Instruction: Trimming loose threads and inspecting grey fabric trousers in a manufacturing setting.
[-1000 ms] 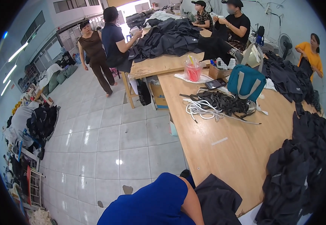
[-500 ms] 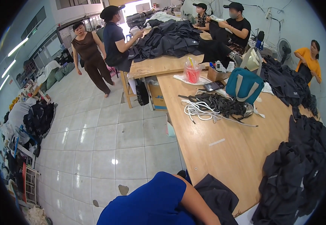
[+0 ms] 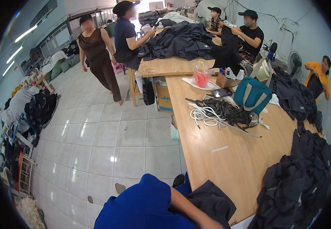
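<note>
My left arm (image 3: 190, 210), in a blue sleeve (image 3: 135, 204), comes in from the lower edge and reaches right across the near end of the table. My left hand (image 3: 213, 225) shows only as a blurred sliver at the lower edge. Its fingers are cut off, so whether it holds anything is hidden. A dark grey garment (image 3: 213, 200) lies at the table's near left corner, directly beyond my forearm and partly covered by it. My right hand is out of the picture. A large heap of dark garments (image 3: 283, 194) is piled to the right.
The wooden table (image 3: 207, 160) bears cords (image 3: 207, 116), black straps (image 3: 226, 108), a teal bag (image 3: 251, 95) and a bagged red cup (image 3: 201, 78). More garments (image 3: 177, 40) cover the far table. A person in brown (image 3: 98, 57) stands on the tiled floor; several others are around the tables.
The view has shifted slightly. My left arm sits a little further left and lower in the picture. The person in brown has come nearer; the dark garment remains at the corner.
</note>
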Motion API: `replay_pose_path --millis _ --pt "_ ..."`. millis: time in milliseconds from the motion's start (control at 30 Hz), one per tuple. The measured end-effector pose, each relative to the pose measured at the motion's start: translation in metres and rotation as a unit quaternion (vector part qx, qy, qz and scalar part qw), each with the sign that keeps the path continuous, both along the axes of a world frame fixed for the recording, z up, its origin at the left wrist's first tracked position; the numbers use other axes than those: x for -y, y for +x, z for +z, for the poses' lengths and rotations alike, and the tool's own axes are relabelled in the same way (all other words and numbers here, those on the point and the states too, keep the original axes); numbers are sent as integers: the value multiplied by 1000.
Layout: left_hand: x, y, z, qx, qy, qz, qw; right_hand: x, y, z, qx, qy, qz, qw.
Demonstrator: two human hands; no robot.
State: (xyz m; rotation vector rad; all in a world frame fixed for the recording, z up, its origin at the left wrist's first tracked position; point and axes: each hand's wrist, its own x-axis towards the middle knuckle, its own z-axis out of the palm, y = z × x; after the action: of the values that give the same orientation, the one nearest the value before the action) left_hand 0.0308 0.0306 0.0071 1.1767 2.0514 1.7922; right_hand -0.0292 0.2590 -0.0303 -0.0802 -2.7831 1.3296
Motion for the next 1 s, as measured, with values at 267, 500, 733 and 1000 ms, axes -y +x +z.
replay_pose_path --millis 267,500,733,1000 --pt "114 -4 215 -505 310 180 785 24 2 -19 -13 -4 -13 1000" --pt "126 -30 254 -678 228 99 692 34 10 -21 -5 114 29 993" --pt "118 -40 250 -686 256 127 669 22 -20 -51 -378 48 206 901" --pt "113 -42 250 -693 299 156 638 17 -8 -57 -34 141 29 989"
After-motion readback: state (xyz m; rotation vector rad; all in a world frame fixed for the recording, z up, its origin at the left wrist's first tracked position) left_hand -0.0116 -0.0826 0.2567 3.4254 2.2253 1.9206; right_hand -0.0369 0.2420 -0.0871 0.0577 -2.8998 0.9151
